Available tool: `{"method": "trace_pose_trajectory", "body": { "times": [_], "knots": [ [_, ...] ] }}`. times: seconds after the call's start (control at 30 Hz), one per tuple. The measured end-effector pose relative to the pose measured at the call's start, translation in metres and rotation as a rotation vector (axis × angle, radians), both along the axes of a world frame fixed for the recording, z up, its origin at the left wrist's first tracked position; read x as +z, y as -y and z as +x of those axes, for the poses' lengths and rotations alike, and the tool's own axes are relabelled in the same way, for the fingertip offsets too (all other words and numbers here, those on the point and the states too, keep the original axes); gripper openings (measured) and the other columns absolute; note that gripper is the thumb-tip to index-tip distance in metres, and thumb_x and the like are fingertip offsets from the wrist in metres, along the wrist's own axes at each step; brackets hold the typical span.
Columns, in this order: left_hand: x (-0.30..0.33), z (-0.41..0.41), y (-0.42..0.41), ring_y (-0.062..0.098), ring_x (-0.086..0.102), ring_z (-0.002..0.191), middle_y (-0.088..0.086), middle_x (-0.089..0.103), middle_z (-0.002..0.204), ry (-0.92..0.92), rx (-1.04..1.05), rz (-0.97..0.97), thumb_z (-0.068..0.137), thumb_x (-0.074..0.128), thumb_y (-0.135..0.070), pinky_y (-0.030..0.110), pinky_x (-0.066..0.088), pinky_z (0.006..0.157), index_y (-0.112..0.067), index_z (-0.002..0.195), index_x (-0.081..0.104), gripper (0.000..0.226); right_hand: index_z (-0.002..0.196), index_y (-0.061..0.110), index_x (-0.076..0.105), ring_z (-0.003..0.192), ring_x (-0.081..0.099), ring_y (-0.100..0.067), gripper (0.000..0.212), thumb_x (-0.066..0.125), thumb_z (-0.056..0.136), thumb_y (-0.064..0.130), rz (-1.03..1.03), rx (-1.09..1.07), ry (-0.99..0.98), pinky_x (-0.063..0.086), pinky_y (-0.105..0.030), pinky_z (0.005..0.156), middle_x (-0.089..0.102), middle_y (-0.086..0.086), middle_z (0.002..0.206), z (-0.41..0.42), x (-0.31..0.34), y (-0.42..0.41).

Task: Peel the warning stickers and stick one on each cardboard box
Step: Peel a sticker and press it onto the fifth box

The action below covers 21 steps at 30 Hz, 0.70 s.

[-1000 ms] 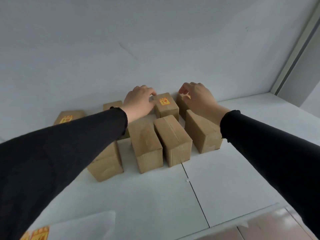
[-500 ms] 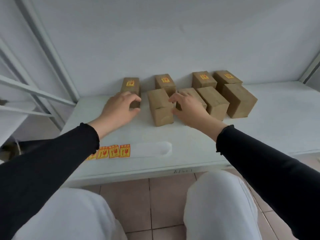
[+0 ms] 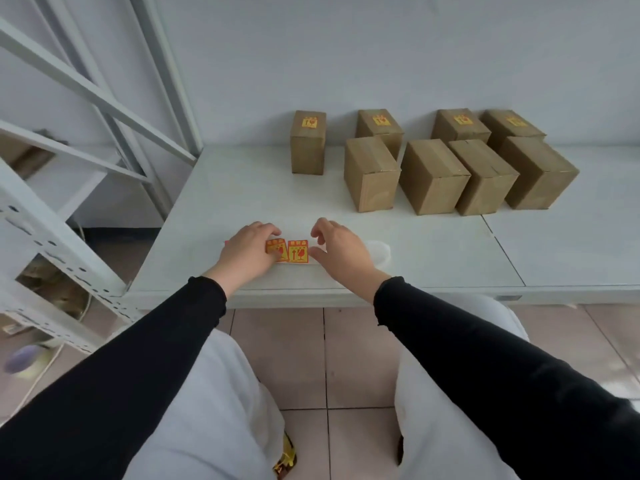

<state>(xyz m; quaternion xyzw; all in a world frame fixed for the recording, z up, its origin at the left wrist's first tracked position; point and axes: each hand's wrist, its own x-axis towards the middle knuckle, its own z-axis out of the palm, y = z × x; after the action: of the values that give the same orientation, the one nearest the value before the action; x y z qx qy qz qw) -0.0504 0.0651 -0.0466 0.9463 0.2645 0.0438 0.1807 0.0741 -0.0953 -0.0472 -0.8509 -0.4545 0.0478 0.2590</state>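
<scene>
Knees and floor: the person's pale trouser legs and pink tiles fill the nearest part of the view.
Left hand [image 3: 247,252]: lies flat on the left end of the sticker strip, fingers pressed together, covering part of it; it holds nothing up.
Right hand [image 3: 341,247]: hovers at the strip's right side, thumb and forefinger apart and curled toward the rightmost sticker, closed on nothing.
Sticker strip [image 3: 294,251]: near edge of the white table [image 3: 433,251], between the two hands; long axis runs left to right, printed faces up, arrows pointing far; two orange stickers show, the rest hidden under the left hand.
Spent backing [image 3: 379,252]: pale, bare liner trailing right of the right hand.
Change: half a second ago both hands were among the boxes; they have drawn back to the strip.
Meaning: judged, one box is done and the next peel is beginning.
Front row of boxes [image 3: 429,176]: four, plain tops, long axes running near to far.
Back row of boxes [image 3: 381,124]: four, each with a sticker on top, near the wall.
Remaining: four boxes, by this count.
</scene>
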Motion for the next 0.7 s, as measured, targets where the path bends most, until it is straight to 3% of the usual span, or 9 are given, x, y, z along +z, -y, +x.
{"method": "trace_pose_trajectory", "body": {
  "times": [0.17,0.3,0.57,0.7],
  "knots": [
    [-0.005,0.015,-0.001,0.024,0.049,0.114,-0.003,0.06,0.119,-0.094,0.005,0.074,0.088,0.065,-0.033,0.038,0.038,0.086,-0.027,0.119,0.06,0.032,0.116,0.017,0.058,0.099,0.054,-0.02,0.032,0.065,0.088,0.03,-0.045,-0.033,-0.032,0.039,-0.029,0.07,0.058,0.0,0.107,0.008,-0.018,0.0],
    [-0.007,0.021,-0.004,0.023,0.053,0.109,-0.009,0.062,0.104,-0.134,0.042,-0.025,0.094,0.056,-0.029,0.039,0.037,0.088,-0.031,0.1,0.061,0.008,0.117,0.02,0.061,0.098,0.052,-0.017,0.03,0.063,0.088,0.028,-0.04,-0.035,-0.015,0.038,-0.028,0.069,0.054,0.005,0.102,0.01,-0.023,-0.003],
    [-0.01,0.025,-0.012,0.024,0.063,0.096,-0.012,0.067,0.09,-0.056,0.069,-0.299,0.098,0.053,-0.028,0.049,0.045,0.098,-0.029,0.082,0.065,0.02,0.105,0.024,0.063,0.079,0.057,-0.015,0.014,0.06,0.091,0.024,0.065,-0.076,-0.005,0.044,-0.03,0.062,0.06,0.008,0.093,0.005,-0.019,-0.007],
    [-0.009,0.024,-0.011,0.025,0.064,0.095,-0.011,0.069,0.089,-0.018,0.065,-0.328,0.098,0.054,-0.029,0.049,0.047,0.097,-0.028,0.083,0.067,0.019,0.094,0.024,0.058,0.076,0.057,-0.016,0.007,0.063,0.089,0.024,0.089,-0.091,-0.007,0.046,-0.031,0.061,0.061,0.009,0.089,0.003,-0.02,-0.008]
  ]
}}
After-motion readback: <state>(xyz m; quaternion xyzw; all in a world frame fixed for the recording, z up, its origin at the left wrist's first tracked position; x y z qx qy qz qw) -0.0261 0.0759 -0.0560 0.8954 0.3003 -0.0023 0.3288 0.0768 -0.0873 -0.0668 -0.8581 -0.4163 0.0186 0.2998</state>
